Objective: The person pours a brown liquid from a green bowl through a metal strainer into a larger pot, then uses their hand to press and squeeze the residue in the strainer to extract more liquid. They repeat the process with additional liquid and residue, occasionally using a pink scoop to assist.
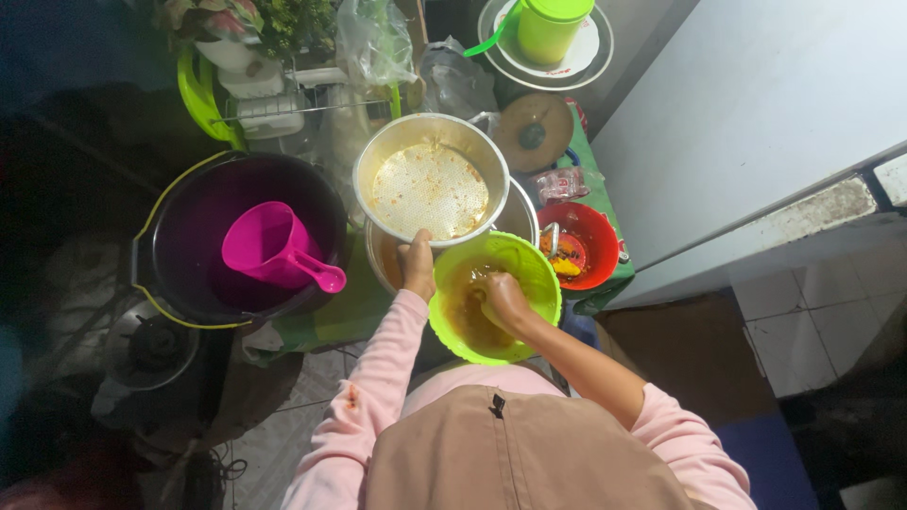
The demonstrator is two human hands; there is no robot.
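1. A dim, crowded cooking corner is seen from above, with a green-covered table [605, 274] set beside a pale wall.
2. A wash or rinse appears to be in hand: the right hand [504, 300] is sunk in the brownish liquid of a lime-green bowl [529, 260], fingers curled; what they hold cannot be told.
3. The left hand [417, 266] is closed on the rim of a perforated metal strainer [430, 179], just beyond it.
4. Next, a firm grip and a steady lift would be called for.
5. A black tub [189, 236] with a pink scoop [269, 247] lies left of the fingers, a red bowl [600, 236] right.
6. The pot under the strainer is mostly hidden.
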